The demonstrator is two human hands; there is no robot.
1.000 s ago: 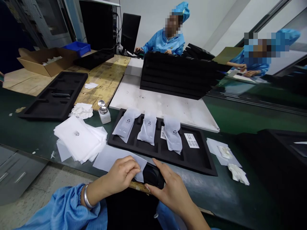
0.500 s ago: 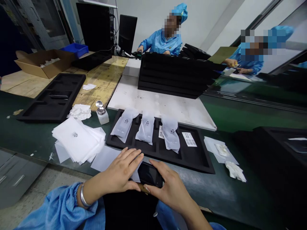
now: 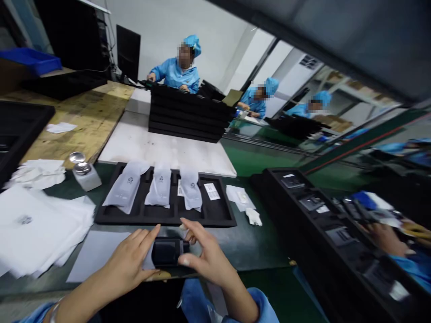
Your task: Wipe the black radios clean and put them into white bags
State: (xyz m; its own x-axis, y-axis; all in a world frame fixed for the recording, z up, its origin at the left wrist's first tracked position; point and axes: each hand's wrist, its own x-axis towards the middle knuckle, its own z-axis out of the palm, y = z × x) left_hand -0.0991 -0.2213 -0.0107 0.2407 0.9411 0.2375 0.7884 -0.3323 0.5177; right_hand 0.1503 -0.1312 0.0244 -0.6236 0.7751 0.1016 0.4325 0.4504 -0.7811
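A black handheld device [image 3: 166, 252] with a dark screen lies at the table's front edge, its left end inside a translucent plastic bag [image 3: 148, 261]. My left hand [image 3: 134, 253] is closed over the bag and that end of the device, hiding most of the bag. Around the device's right end curls my right hand [image 3: 205, 251], the thumb at its lower corner and the bent fingers by its end. Just beyond, a black foam tray [image 3: 134, 220] holds three bagged items, among them a bag [image 3: 125, 186] printed with a recycling mark, and a white label sheet [image 3: 212, 191].
On the left are a stack of plastic bags [image 3: 43, 229], crumpled tissues [image 3: 38, 172] and a white dispenser bottle [image 3: 86, 177]. Stacked black trays [image 3: 188, 119] stand behind. At right are a long tray [image 3: 318, 215] of devices and a co-worker's hand [image 3: 387, 240]. Other people sit farther back.
The view has swung right, bringing the right-hand trays and a co-worker's hand into sight. My right hand has slid toward the device's end and its fingers have loosened; my left hand keeps its hold.
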